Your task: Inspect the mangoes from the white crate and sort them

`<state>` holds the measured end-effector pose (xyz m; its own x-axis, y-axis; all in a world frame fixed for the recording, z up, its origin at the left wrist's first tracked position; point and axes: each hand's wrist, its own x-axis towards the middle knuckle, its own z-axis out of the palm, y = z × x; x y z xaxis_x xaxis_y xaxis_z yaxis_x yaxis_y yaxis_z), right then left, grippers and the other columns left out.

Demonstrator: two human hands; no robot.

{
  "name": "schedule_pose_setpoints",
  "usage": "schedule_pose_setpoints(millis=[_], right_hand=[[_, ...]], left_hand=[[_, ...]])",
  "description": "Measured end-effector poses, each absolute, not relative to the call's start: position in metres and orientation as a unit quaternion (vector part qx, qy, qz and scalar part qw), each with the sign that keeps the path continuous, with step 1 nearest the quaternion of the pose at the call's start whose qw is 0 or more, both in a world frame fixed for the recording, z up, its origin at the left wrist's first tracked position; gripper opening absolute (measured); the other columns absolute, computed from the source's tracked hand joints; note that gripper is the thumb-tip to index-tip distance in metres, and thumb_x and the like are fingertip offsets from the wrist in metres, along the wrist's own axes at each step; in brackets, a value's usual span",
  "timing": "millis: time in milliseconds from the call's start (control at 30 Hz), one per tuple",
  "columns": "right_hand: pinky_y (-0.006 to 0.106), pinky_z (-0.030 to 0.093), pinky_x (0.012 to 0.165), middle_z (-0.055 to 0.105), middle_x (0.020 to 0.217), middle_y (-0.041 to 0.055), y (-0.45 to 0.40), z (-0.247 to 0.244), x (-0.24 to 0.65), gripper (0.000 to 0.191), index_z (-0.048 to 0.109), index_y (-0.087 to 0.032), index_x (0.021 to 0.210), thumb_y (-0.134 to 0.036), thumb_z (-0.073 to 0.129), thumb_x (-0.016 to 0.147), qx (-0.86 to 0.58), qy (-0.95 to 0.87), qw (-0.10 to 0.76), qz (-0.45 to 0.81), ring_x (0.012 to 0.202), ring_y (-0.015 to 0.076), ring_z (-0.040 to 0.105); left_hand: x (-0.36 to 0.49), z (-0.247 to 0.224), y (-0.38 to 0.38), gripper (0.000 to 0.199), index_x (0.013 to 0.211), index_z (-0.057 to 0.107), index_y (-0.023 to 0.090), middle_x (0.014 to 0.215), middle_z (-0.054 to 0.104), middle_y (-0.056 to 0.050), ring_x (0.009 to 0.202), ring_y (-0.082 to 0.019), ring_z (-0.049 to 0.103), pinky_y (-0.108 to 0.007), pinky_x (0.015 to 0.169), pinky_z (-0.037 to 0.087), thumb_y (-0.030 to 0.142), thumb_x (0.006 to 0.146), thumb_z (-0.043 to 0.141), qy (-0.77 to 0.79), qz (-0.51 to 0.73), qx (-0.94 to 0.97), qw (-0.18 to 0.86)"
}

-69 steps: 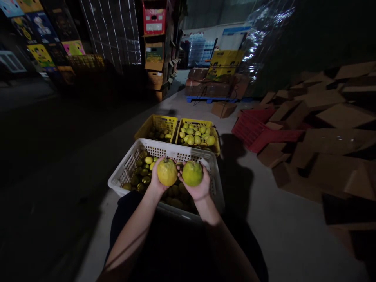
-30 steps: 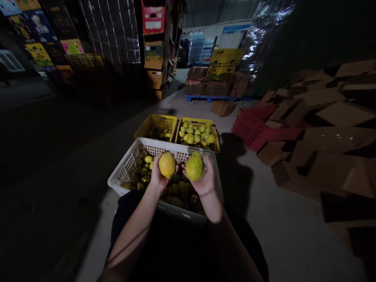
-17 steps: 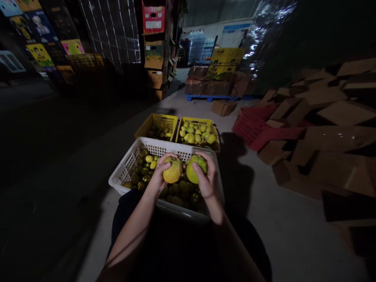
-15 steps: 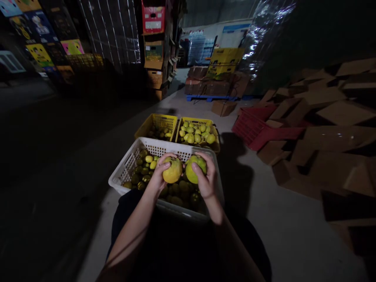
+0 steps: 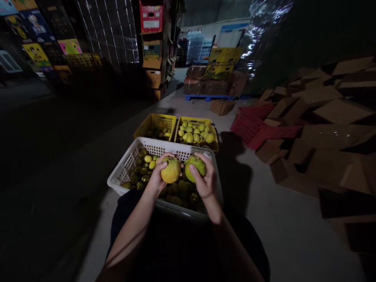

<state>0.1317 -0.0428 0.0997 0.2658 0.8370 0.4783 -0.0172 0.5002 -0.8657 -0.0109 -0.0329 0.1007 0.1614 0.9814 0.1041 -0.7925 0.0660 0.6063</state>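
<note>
My left hand is wrapped round a large yellow citrus fruit, its thumb on the near side. In my right hand I grip a greener citrus fruit, thumb across its front. The two fruits are held close side by side above a white plastic crate. Smaller yellow and dark green fruits lie inside that crate, many of them in shadow. Their exact kind cannot be made out.
Beyond the white crate stand two yellow crates: a left one with shaded fruit and a right one heaped with yellow-green fruit. To the right are a red crate and piled cardboard boxes. A blue pallet bears boxes farther back.
Both hands keep hold of their fruits over the white crate. The fruits appear slightly turned in the fingers. The whole view has shifted a little.
</note>
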Motion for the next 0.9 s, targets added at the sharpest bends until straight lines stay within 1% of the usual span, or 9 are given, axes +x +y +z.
schedule_pose_setpoints(millis=[100,167,333,467,533,633,733,833,900], right_hand=[[0.039,0.048,0.097,0.069,0.102,0.0046,-0.039,0.089,0.132,0.038,0.066,-0.024,0.103,-0.021,0.076,0.067,-0.391,-0.573,0.686,0.218,0.098,0.0221,0.063],[0.041,0.053,0.089,0.068,0.104,0.0073,-0.036,0.079,0.131,0.043,0.060,-0.022,0.112,-0.023,0.072,0.071,-0.375,-0.622,0.674,0.137,0.094,0.0227,0.065],[0.039,0.058,0.081,0.064,0.108,0.0115,-0.034,0.071,0.131,0.051,0.043,-0.021,0.128,-0.023,0.064,0.081,-0.351,-0.668,0.656,0.007,0.093,0.0221,0.066],[0.041,0.058,0.081,0.066,0.107,0.0112,-0.038,0.079,0.131,0.049,0.046,-0.023,0.127,-0.019,0.064,0.081,-0.339,-0.701,0.624,-0.061,0.097,0.0235,0.066],[0.039,0.058,0.081,0.067,0.105,0.0097,-0.040,0.083,0.128,0.043,0.052,-0.023,0.121,-0.018,0.064,0.080,-0.336,-0.704,0.623,-0.061,0.097,0.0225,0.066],[0.036,0.055,0.083,0.067,0.101,0.0067,-0.040,0.087,0.123,0.033,0.057,-0.023,0.112,-0.022,0.064,0.080,-0.378,-0.656,0.652,0.038,0.093,0.0200,0.066],[0.036,0.053,0.087,0.067,0.100,0.0049,-0.035,0.090,0.119,0.023,0.061,-0.022,0.101,-0.033,0.060,0.081,-0.433,-0.526,0.686,0.255,0.097,0.0193,0.063],[0.037,0.056,0.077,0.069,0.092,0.0052,-0.031,0.093,0.118,0.026,0.061,-0.020,0.093,-0.039,0.050,0.080,-0.392,-0.346,0.653,0.548,0.092,0.0215,0.065],[0.036,0.058,0.067,0.070,0.086,0.0046,-0.029,0.095,0.119,0.025,0.060,-0.019,0.092,-0.035,0.052,0.075,-0.343,-0.246,0.613,0.668,0.085,0.0225,0.067]], left_hand=[[-0.011,0.099,-0.032,0.034,0.085,0.057,0.020,0.099,0.065,-0.007,0.099,-0.029,0.064,-0.038,0.076,0.057,0.030,0.057,0.072,0.163,0.617,0.284,0.716],[-0.011,0.097,-0.030,0.036,0.086,0.057,0.020,0.095,0.064,-0.006,0.099,-0.028,0.064,-0.039,0.077,0.057,0.032,0.056,0.073,0.156,0.617,0.288,0.716],[-0.011,0.096,-0.029,0.035,0.086,0.058,0.020,0.087,0.061,-0.004,0.088,-0.024,0.064,-0.036,0.071,0.056,0.035,0.058,0.073,0.134,0.621,0.282,0.719],[-0.012,0.099,-0.028,0.027,0.083,0.057,0.021,0.086,0.061,-0.003,0.073,-0.017,0.062,-0.027,0.056,0.052,0.037,0.064,0.068,0.115,0.621,0.226,0.742],[-0.012,0.103,-0.027,0.022,0.085,0.058,0.021,0.087,0.062,-0.003,0.071,-0.016,0.062,-0.025,0.055,0.050,0.038,0.071,0.063,0.121,0.623,0.177,0.752],[-0.014,0.107,-0.024,0.025,0.100,0.062,0.024,0.094,0.065,-0.003,0.078,-0.016,0.064,-0.025,0.062,0.052,0.041,0.084,0.053,0.148,0.624,0.105,0.760],[-0.016,0.108,-0.022,0.035,0.119,0.059,0.028,0.104,0.068,-0.004,0.090,-0.018,0.067,-0.027,0.065,0.055,0.041,0.091,0.042,0.178,0.625,0.066,0.757],[-0.018,0.107,-0.021,0.043,0.126,0.056,0.021,0.100,0.069,-0.010,0.090,-0.022,0.068,-0.028,0.059,0.057,0.037,0.092,0.035,0.211,0.613,0.042,0.760],[-0.018,0.105,-0.020,0.048,0.127,0.056,0.013,0.096,0.070,-0.014,0.087,-0.023,0.069,-0.028,0.056,0.056,0.037,0.091,0.034,0.222,0.594,0.029,0.773]])
